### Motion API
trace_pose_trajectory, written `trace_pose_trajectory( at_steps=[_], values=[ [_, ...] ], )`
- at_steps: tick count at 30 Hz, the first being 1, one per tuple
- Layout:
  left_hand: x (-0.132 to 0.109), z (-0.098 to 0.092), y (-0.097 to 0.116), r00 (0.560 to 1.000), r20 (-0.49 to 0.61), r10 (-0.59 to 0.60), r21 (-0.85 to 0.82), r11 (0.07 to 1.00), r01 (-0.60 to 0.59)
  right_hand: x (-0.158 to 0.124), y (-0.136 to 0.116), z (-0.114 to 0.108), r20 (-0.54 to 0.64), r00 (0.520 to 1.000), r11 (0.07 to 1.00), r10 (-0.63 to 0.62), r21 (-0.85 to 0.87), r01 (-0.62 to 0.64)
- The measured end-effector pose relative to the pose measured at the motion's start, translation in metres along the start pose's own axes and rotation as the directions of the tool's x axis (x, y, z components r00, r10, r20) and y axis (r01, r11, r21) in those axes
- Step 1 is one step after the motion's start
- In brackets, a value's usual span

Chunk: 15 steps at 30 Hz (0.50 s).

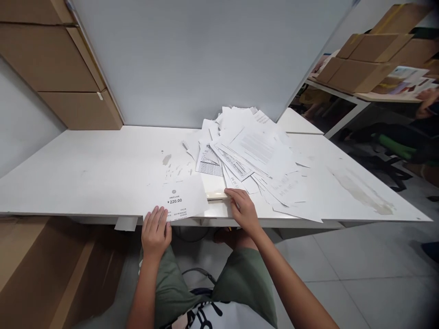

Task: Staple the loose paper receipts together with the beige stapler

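A printed white sheet [187, 194] showing "¥220.00" lies at the front edge of the white table [103, 169]. My left hand [156, 230] rests flat on its lower left corner, fingers stretched out and close together. To the right of that sheet is a flat, pale block with a glossy cream edge [216, 195], whose kind I cannot make out. Bent fingers of my right hand [243, 208] are at its right end; the thumb is mostly hidden. Just beyond, a messy heap of printed papers [254, 146] spreads over the table, several sheets overlapping.
A grey panel [206, 59] stands behind the table. Cardboard boxes [65, 59] are stacked at the left, and an open carton [51, 265] is below. On the right, more boxes [360, 73] sit on another table, with a person partly visible at the edge.
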<state>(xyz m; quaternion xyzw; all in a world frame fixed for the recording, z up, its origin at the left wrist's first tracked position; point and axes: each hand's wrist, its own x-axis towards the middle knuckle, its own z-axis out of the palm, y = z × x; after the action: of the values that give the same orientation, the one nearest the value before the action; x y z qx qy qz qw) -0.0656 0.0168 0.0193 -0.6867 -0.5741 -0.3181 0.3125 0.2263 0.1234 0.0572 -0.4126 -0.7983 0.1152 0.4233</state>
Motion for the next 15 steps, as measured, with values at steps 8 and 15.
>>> trace_pose_trajectory(
  at_steps=[8, 15],
  values=[
    [0.003, -0.013, -0.007, 0.998, 0.015, 0.058, 0.038, 0.998, -0.058, -0.002, -0.001, -0.001, -0.036, 0.999, 1.0, -0.003, -0.02, 0.003],
    [0.009, -0.024, -0.01, 0.986, 0.112, 0.123, 0.016, 0.992, -0.125, -0.004, -0.003, -0.002, -0.057, 0.998, 1.0, 0.008, -0.004, -0.008]
  ],
)
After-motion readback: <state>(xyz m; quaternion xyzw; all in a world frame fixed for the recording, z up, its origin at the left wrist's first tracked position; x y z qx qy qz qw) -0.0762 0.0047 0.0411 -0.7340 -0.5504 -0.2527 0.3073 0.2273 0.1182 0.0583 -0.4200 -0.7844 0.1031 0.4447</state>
